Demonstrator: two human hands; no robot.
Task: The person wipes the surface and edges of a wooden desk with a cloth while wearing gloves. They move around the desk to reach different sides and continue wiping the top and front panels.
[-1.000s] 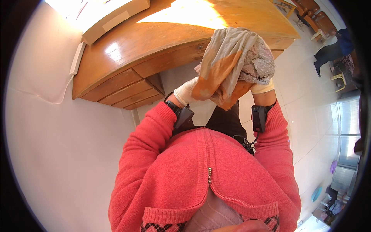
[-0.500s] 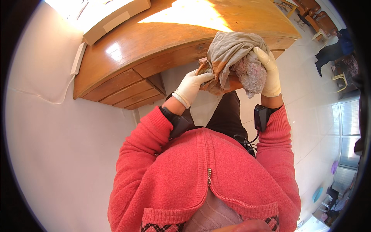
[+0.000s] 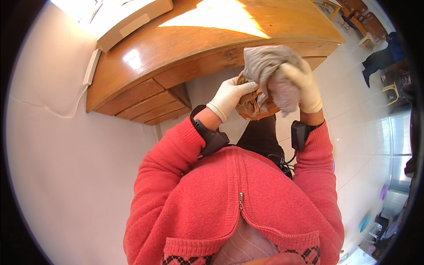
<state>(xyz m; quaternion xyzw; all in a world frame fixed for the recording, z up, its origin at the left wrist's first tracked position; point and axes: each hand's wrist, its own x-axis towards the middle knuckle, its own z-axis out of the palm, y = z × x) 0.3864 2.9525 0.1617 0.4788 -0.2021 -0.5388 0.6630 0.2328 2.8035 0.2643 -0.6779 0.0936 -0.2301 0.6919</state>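
Note:
Both my hands wear pale gloves and hold a crumpled grey and brown cloth (image 3: 265, 66) in front of my chest, just before the edge of a wooden desk (image 3: 185, 48). My left hand (image 3: 229, 95) grips the brownish lower part of the cloth from the left. My right hand (image 3: 302, 84) closes over the grey bunched part on the right. Black bands sit on both wrists above red sleeves.
The desk has a stack of drawers (image 3: 145, 104) at its left and a white box (image 3: 132, 20) on top. A white wall fills the left. Tiled floor (image 3: 362, 132) lies to the right, with chairs (image 3: 366, 24) and a dark figure (image 3: 380, 59) far off.
The cloth has been gathered from a spread drape into a tighter bunch. My left hand has shifted lower onto its brown part and my right hand has closed over the top.

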